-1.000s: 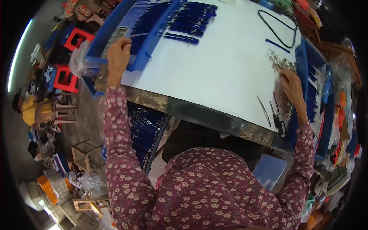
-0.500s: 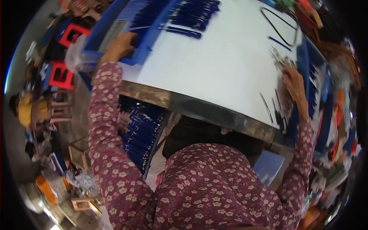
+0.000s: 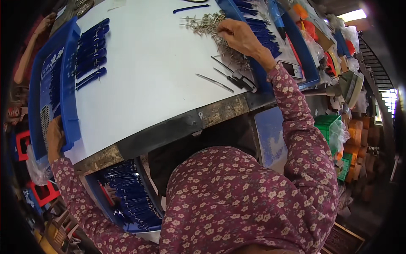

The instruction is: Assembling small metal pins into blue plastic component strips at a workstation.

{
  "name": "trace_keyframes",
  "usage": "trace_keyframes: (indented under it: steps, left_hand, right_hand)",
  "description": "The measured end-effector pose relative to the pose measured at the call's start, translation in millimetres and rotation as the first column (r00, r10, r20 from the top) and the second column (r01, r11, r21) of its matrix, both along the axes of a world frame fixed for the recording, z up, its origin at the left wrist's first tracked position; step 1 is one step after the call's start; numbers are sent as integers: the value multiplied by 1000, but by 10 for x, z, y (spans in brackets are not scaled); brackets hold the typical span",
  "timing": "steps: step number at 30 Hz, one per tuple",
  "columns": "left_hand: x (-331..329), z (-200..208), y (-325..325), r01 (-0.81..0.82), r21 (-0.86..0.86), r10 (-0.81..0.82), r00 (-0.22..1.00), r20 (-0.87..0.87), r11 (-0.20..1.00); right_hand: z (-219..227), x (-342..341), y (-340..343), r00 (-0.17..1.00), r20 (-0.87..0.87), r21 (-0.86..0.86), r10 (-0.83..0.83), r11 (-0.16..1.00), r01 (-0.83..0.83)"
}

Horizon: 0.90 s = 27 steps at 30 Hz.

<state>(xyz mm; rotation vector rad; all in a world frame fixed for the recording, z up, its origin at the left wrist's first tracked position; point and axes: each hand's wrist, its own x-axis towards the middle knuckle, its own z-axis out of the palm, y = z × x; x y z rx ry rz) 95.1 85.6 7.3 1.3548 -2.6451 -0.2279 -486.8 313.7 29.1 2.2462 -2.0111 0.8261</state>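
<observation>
My right hand (image 3: 242, 37) is over a pile of small silvery metal pieces with thin pins (image 3: 204, 25), at the right of the white tabletop (image 3: 139, 80). Its thumb and fingertips are pressed together; whatever lies between them is too small to make out. At the far left, my left hand (image 3: 55, 134) reaches into the near end of a blue plastic tray (image 3: 69, 97), its fingers mostly hidden. Dark blue slim pieces lie in that tray, and a row of dark blue slim pieces with metal tips (image 3: 91, 53) lies beside it.
Thin pointed tools (image 3: 215, 83) and a dark-handled tool (image 3: 243, 80) lie by the table's front edge. Another blue tray (image 3: 311, 70) stands at the right with blue pieces and a phone (image 3: 292, 70). Below the table is a crate of blue pieces (image 3: 131, 194). Another person's arm (image 3: 26, 57) shows far left.
The view has swung to the right, so the table sits further left. My right hand has shifted onto the metal pile, fingertips together. My left hand stays at the left tray.
</observation>
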Motion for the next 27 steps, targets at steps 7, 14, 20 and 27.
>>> trace_keyframes:
  steps: [7,14,20,27]
  left_hand:
    - [-21,-143,-64,98,-20,-99,993,-65,995]
    - [338,-258,-334,111,24,-109,991,-76,993]
    - [-103,114,106,11,-26,-9,997,82,1000]
    - [-372,302,269,-58,179,25,982,186,982]
  right_hand:
    - [-11,270,232,974,-221,259,53,966,6]
    - [-228,229,68,917,-387,178,95,984,-27]
    - [-24,303,42,966,-254,213,54,977,1]
    - [28,371,136,995,103,132,-6,991,-8]
